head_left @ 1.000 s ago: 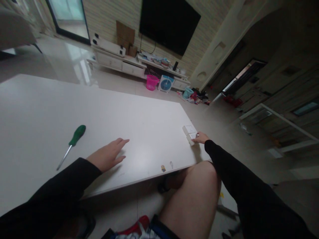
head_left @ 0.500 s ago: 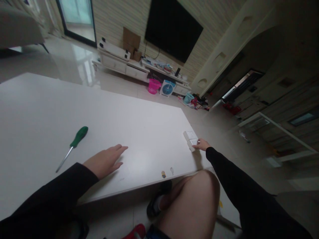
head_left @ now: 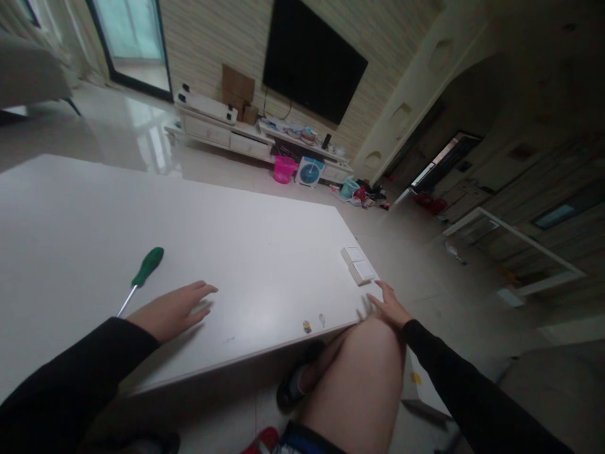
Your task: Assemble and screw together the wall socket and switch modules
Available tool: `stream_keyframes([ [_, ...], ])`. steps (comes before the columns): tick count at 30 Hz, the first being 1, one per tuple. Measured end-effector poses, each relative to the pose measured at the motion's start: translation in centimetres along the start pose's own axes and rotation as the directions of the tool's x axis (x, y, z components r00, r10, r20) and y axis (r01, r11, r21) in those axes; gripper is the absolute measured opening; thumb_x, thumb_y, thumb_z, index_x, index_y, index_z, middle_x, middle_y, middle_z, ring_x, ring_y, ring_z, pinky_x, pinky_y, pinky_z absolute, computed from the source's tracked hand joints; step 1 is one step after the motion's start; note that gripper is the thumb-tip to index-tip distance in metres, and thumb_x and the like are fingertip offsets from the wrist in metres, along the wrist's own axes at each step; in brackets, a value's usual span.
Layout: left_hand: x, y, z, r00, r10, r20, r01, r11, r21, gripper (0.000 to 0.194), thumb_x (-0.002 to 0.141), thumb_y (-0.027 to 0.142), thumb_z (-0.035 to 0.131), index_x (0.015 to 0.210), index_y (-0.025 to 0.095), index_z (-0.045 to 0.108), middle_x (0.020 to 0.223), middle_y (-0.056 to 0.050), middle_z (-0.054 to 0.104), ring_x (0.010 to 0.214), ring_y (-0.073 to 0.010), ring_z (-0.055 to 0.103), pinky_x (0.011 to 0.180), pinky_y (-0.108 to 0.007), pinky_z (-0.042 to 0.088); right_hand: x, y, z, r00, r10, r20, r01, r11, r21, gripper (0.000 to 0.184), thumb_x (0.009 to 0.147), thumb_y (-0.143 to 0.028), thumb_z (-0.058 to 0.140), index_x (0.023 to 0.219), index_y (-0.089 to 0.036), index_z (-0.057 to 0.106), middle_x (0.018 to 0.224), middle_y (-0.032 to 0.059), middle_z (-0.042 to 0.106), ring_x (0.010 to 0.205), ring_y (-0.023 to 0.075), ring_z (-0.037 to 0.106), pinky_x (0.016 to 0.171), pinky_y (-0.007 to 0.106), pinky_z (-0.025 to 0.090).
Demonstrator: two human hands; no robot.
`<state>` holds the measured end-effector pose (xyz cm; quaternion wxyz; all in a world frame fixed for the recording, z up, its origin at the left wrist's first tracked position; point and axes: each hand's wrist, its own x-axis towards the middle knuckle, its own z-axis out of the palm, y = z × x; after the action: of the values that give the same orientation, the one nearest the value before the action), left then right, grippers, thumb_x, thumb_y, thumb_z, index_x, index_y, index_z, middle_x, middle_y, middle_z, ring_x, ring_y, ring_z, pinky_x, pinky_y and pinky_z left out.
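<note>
white boxes [head_left: 352, 255] [head_left: 363, 272], hands [head_left: 172, 310] [head_left: 390, 305] well apart, pink basket [head_left: 283, 169], contents unclear

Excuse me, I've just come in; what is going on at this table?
A person is sitting at a white table with both hands open and holding nothing. The right hand is right beside two small white blocks, which sit together near the table's end. The left hand is over the table near a green-handled screwdriver, whose tip is hidden behind the sleeve.
</note>
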<state>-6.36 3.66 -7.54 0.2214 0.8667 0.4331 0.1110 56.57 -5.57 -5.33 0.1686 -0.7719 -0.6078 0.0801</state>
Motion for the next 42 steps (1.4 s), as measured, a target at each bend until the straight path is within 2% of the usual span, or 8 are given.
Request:
stream_keyframes([
  [6,0.3,1.1,-0.8,1.000,0.019,0.000,-0.019,0.999,-0.036,0.054,0.092,0.054,0.046,0.126,0.017,0.066,0.124,-0.016,0.074,0.107,-0.0312,0.074,0.096,-0.041,0.058,-8.3,1.4,0.6,0.997,0.016,-0.078,-0.011,0.998,0.065,0.037,0.087,-0.042,0.055,0.111,-0.023,0.076,0.123,0.0119,0.077,0.117,0.0318,0.070,0.109,0.051,0.050],
  [12,0.2,2.8,-1.2,0.998,0.053,0.020,-0.052,0.998,-0.032,0.052,0.092,0.051,0.045,0.124,0.017,0.067,0.122,-0.015,0.076,0.108,-0.0306,0.074,0.096,-0.041,0.058,-10.0,3.3,0.6,0.981,0.093,-0.168,-0.069,0.988,0.140,0.039,0.085,-0.045,0.056,0.104,-0.022,0.080,0.118,0.0119,0.080,0.115,0.0337,0.072,0.107,0.055,0.052],
  [18,-0.6,0.9,-0.2,0.999,0.038,0.009,-0.038,0.997,-0.063,0.057,0.093,0.059,0.044,0.125,0.018,0.068,0.124,-0.015,0.076,0.106,-0.0301,0.075,0.095,-0.040,0.059,-11.8,4.7,1.5,0.957,0.139,-0.255,-0.091,0.978,0.190,0.049,0.093,-0.052,0.050,0.116,-0.017,0.076,0.130,0.0166,0.074,0.125,0.0340,0.066,0.114,0.058,0.046],
  [21,-0.6,-0.6,0.9,0.999,0.031,-0.012,-0.032,0.998,-0.060,0.056,0.093,0.060,0.044,0.119,0.018,0.070,0.121,-0.015,0.077,0.107,-0.0316,0.075,0.097,-0.042,0.059,-14.0,4.0,2.6,0.944,0.113,-0.311,-0.062,0.983,0.170,0.051,0.098,-0.051,0.048,0.130,-0.018,0.070,0.147,0.0168,0.063,0.138,0.0329,0.056,0.121,0.060,0.037],
  [24,-0.6,-1.3,1.8,1.000,0.025,-0.019,-0.026,0.997,-0.070,0.056,0.093,0.060,0.044,0.119,0.018,0.071,0.122,-0.016,0.076,0.111,-0.0326,0.074,0.101,-0.044,0.058,-18.0,1.9,4.1,0.923,-0.021,-0.385,0.035,0.999,0.030,0.052,0.104,-0.041,0.044,0.152,-0.023,0.052,0.164,0.0134,0.045,0.154,0.0317,0.038,0.126,0.065,0.025],
  [29,-0.9,-1.1,2.5,0.999,0.045,0.022,-0.043,0.995,-0.091,0.050,0.092,0.057,0.048,0.116,0.021,0.073,0.119,-0.014,0.077,0.110,-0.0329,0.074,0.101,-0.044,0.058,-24.1,-2.2,6.0,0.935,-0.124,-0.333,0.093,0.990,-0.105,0.057,0.105,-0.028,0.044,0.161,-0.033,0.038,0.173,0.0074,0.028,0.161,0.0352,0.021,0.124,0.072,0.021],
  [35,-0.7,-1.3,3.4,0.994,-0.020,0.112,0.028,0.997,-0.069,0.050,0.088,0.054,0.051,0.120,0.024,0.075,0.129,-0.013,0.075,0.119,-0.0369,0.072,0.107,-0.047,0.055,-24.3,-3.0,6.8,0.905,-0.130,-0.405,0.110,0.991,-0.072,0.051,0.105,-0.029,0.046,0.155,-0.032,0.047,0.168,0.0104,0.039,0.156,0.0386,0.031,0.120,0.074,0.028],
  [42,-1.0,-1.5,3.8,0.976,-0.087,0.200,0.096,0.995,-0.037,0.057,0.092,0.053,0.046,0.133,0.021,0.067,0.143,-0.014,0.068,0.127,-0.0389,0.067,0.112,-0.053,0.050,-24.0,-2.8,6.7,0.909,-0.136,-0.395,0.112,0.990,-0.083,0.052,0.103,-0.029,0.046,0.155,-0.031,0.047,0.167,0.0101,0.040,0.156,0.0395,0.031,0.120,0.072,0.027],
])
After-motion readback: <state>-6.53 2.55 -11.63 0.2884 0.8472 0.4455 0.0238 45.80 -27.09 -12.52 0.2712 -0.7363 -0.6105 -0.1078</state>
